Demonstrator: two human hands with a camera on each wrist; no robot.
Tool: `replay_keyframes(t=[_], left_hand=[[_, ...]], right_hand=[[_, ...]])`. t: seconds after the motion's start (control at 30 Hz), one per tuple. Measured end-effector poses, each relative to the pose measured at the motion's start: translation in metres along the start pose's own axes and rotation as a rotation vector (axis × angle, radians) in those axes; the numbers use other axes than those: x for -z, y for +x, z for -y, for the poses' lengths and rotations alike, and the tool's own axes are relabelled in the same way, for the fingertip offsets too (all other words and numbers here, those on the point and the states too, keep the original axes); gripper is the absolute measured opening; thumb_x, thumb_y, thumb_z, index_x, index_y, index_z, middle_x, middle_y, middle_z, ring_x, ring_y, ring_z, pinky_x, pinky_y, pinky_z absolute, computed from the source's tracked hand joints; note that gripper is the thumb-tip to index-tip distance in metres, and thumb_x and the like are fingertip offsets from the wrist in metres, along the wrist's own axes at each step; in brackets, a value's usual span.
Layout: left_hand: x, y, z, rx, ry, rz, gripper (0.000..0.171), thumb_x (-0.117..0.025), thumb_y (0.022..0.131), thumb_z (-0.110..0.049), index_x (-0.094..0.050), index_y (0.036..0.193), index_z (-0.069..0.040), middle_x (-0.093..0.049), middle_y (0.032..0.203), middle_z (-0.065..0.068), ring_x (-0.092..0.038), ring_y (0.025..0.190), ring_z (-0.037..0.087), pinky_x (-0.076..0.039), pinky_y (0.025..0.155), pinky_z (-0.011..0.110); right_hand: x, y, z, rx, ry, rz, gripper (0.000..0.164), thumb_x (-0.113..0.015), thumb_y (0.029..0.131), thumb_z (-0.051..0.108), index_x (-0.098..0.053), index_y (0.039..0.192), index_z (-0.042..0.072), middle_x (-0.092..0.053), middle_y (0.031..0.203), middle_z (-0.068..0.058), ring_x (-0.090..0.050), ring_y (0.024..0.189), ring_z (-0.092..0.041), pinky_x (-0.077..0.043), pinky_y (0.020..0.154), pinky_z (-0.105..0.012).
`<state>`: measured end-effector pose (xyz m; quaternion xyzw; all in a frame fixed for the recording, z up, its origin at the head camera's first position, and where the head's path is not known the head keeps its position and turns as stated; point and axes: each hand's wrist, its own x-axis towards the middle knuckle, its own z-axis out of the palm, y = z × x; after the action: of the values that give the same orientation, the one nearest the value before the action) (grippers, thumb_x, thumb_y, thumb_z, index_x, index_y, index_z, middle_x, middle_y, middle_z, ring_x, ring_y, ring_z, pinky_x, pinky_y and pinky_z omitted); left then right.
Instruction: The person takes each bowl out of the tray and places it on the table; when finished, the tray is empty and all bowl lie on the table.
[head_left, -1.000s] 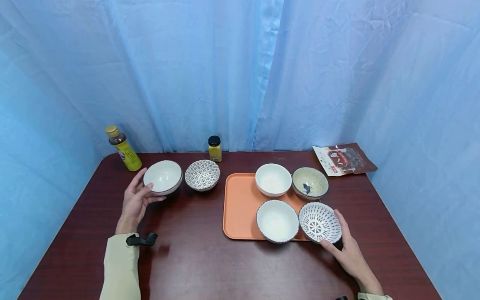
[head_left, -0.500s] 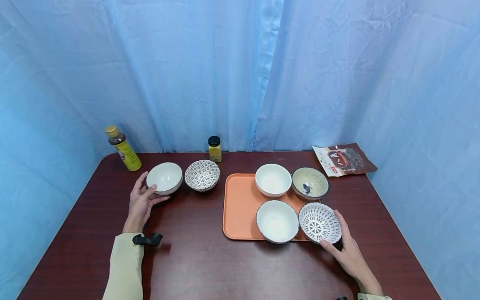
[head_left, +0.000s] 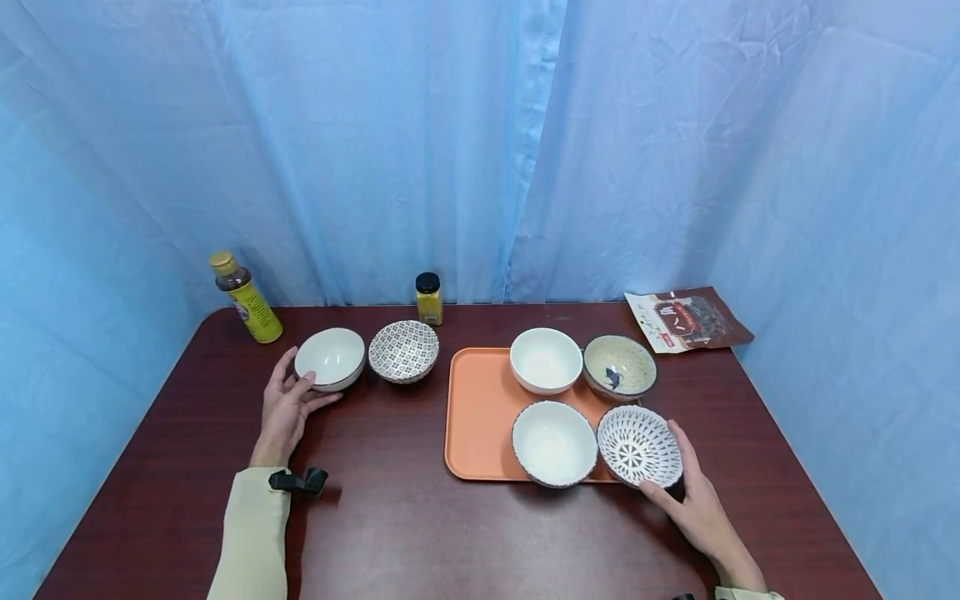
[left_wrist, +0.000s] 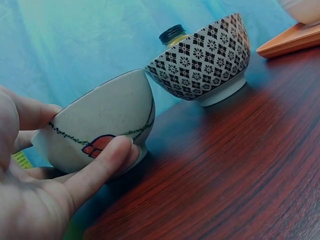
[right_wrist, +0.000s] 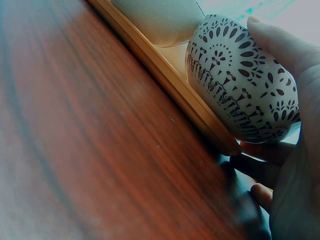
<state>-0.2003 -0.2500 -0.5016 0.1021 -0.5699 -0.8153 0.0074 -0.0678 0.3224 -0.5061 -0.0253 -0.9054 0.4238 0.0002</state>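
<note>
On the left of the head view, my left hand (head_left: 283,412) grips a white bowl (head_left: 330,357) by its side. The left wrist view shows the thumb against the bowl's outer wall (left_wrist: 110,107), near a red painted motif. Right beside it stands a bowl with a dark floral lattice (head_left: 403,352). At the right, my right hand (head_left: 697,504) holds a white bowl with a dark radiating pattern (head_left: 640,446) at the front right corner of the orange tray (head_left: 476,417). Its thumb lies on the bowl's near side; the fingers go round the far side.
A plain white bowl (head_left: 546,358), a dark-rimmed white bowl (head_left: 555,442) and a beige bowl with a blue figure (head_left: 622,362) stand on or over the tray. Along the back are a yellow-capped bottle (head_left: 255,310), a black-lidded jar (head_left: 429,300) and a food packet (head_left: 690,321).
My left hand has moved a little right and down in the head view with the white bowl, now close beside the lattice bowl. My right hand has stayed in place.
</note>
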Motion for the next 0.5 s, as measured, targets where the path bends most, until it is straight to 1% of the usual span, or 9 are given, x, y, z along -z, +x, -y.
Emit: replay_keyframes(t=[0.2, 0.3, 0.4, 0.5], left_hand=[[0.0003, 0.0016, 0.0034, -0.012, -0.013, 0.025, 0.072, -0.047, 0.105, -0.01, -0.005, 0.163, -0.02, -0.032, 0.139, 0.005, -0.072, 0.092, 0.007, -0.065, 0.074, 0.03], [0.0005, 0.0018, 0.0035, -0.015, -0.025, 0.038, 0.074, -0.049, 0.104, -0.011, -0.004, 0.163, -0.02, -0.031, 0.138, 0.004, -0.073, 0.09, 0.008, -0.065, 0.074, 0.031], [0.0005, 0.0015, 0.0032, -0.011, -0.007, 0.055, 0.075, -0.049, 0.105, -0.015, -0.002, 0.163, -0.021, -0.027, 0.145, 0.01, -0.075, 0.083, 0.012, -0.065, 0.072, 0.03], [0.0013, 0.001, 0.0028, 0.0, 0.054, 0.079, 0.075, -0.047, 0.106, -0.022, 0.002, 0.163, -0.024, -0.017, 0.156, 0.02, -0.076, 0.077, 0.014, -0.065, 0.069, 0.03]], right_hand=[[-0.0001, 0.0003, -0.0008, 0.002, 0.001, 0.002, 0.1, -0.069, 0.092, 0.031, 0.001, 0.163, 0.026, -0.012, 0.168, -0.02, -0.021, 0.147, -0.046, -0.028, 0.109, -0.07], [-0.0003, 0.0, -0.0008, 0.002, 0.005, 0.001, 0.1, -0.069, 0.093, 0.031, 0.001, 0.163, 0.026, -0.012, 0.168, -0.019, -0.02, 0.148, -0.044, -0.028, 0.109, -0.07], [-0.0004, -0.0005, -0.001, 0.003, 0.005, -0.001, 0.099, -0.069, 0.093, 0.03, 0.001, 0.163, 0.027, -0.012, 0.168, -0.018, -0.019, 0.15, -0.038, -0.028, 0.109, -0.069], [-0.0003, -0.0007, -0.0013, 0.007, 0.0, -0.006, 0.099, -0.069, 0.092, 0.03, 0.001, 0.163, 0.027, -0.013, 0.168, -0.019, -0.019, 0.15, -0.035, -0.028, 0.109, -0.069]])
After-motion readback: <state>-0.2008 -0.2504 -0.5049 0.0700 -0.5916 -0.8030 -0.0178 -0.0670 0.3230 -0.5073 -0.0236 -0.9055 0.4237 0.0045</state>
